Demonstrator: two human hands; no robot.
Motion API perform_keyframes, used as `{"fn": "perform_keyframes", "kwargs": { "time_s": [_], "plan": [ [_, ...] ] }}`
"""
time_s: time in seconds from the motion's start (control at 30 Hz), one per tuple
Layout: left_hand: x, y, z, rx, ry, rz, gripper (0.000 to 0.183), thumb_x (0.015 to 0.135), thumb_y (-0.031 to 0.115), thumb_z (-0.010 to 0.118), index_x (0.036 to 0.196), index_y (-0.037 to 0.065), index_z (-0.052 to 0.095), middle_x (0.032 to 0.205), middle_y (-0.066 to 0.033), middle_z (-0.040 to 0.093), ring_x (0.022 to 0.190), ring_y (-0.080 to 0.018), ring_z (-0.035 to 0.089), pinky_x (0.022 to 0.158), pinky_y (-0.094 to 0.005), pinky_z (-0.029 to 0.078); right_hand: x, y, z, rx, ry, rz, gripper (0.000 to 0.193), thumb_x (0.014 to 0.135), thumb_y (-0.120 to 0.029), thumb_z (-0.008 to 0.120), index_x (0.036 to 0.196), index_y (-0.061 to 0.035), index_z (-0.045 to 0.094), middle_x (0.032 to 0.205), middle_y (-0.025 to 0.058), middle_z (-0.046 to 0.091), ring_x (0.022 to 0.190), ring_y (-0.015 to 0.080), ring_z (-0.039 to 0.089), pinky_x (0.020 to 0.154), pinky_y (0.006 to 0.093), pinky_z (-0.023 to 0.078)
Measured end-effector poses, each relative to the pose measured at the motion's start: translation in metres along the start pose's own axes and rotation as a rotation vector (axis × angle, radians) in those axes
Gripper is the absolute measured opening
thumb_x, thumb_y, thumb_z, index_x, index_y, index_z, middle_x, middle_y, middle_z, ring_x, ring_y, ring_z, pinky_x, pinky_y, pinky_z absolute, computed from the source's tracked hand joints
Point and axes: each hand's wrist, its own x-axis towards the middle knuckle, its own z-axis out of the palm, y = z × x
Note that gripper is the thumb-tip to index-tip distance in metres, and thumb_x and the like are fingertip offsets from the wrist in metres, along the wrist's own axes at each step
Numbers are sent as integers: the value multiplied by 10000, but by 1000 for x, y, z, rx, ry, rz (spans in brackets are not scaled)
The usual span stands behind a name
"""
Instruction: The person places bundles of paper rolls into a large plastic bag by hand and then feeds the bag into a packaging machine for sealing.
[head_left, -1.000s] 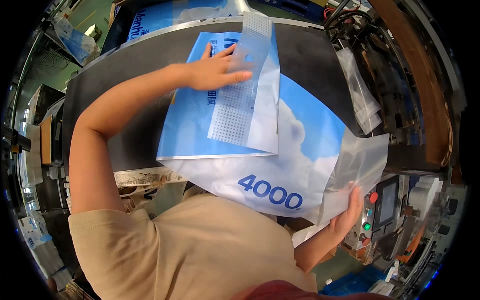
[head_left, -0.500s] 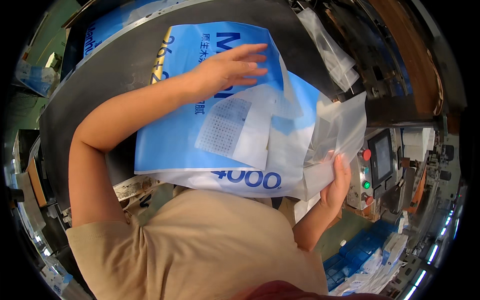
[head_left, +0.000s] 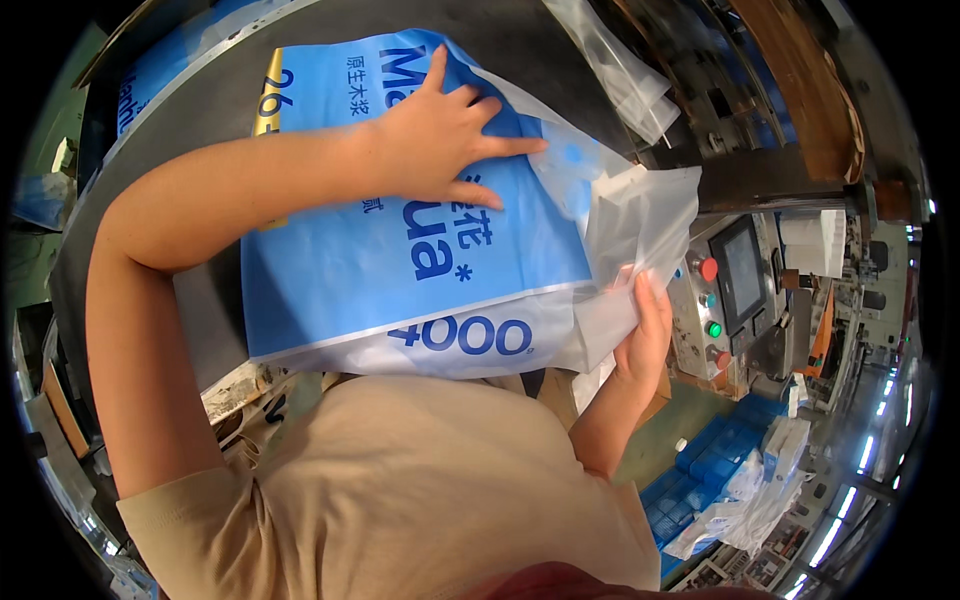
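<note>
A large blue-and-white printed plastic packaging bag (head_left: 340,270) lies across the dark surface in front of me. My left hand (head_left: 445,140) rests on its upper part, palm down, with the fingers spread wide. At the bag's right end the plastic turns translucent and crumpled (head_left: 645,215). My right hand (head_left: 645,325) grips this end near its lower edge, thumb against the film; its other fingers are partly hidden behind the plastic. The blue layer lies flat over a white layer that shows along the near edge.
A control panel (head_left: 735,280) with a screen and coloured buttons stands at the right. Strips of clear film (head_left: 620,75) hang at the far right of the dark work surface (head_left: 210,130). Blue crates (head_left: 700,470) with loose plastic sit low at the right; more blue bags (head_left: 170,65) lie far left.
The blue layer, folded back before to show a pale dotted patch, now lies over it. My left hand has spread its fingers on the bag. My right hand keeps its grip.
</note>
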Motion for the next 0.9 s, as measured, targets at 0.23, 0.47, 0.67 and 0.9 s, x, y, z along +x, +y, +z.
{"fn": "perform_keyframes", "kwargs": {
  "time_s": [0.23, 0.47, 0.67, 0.9],
  "plan": [
    [49, -10, 28, -198, 298, 150, 517, 998, 498, 347, 1381, 186, 501, 1361, -148, 479, 1306, -288, 434, 1110, -554, 262, -1, 5, -4, 13, 58, 0, 329, 976, -161, 532, 1234, 44, 543, 1101, 110, 644, 981, 183, 617, 877, 318, 482],
    [25, 10, 41, -70, 198, 202, 485, 1016, 466, 302, 1479, 324, 319, 1547, -92, 276, 1450, -282, 203, 1152, -608, 89, -3, 8, -13, -9, 43, 55, 263, 968, -179, 562, 1125, 30, 593, 1032, 95, 665, 930, 156, 626, 833, 291, 486],
    [18, 15, 28, -203, 179, 516, 356, 912, 199, 529, 1259, 150, 594, 1352, -94, 525, 1280, -256, 479, 1125, -499, 317, -2, 15, -17, 8, 65, 58, 254, 966, -187, 567, 1099, 25, 608, 1015, 90, 664, 914, 155, 625, 819, 284, 485],
    [18, 11, 37, -399, 317, 506, 319, 825, 105, 595, 1138, 66, 643, 1255, -96, 594, 1179, -261, 562, 1058, -420, 429, -6, 12, -15, 8, 119, 78, 264, 963, -197, 573, 1108, 19, 612, 994, 84, 661, 892, 157, 629, 789, 286, 496]
  ]
}}
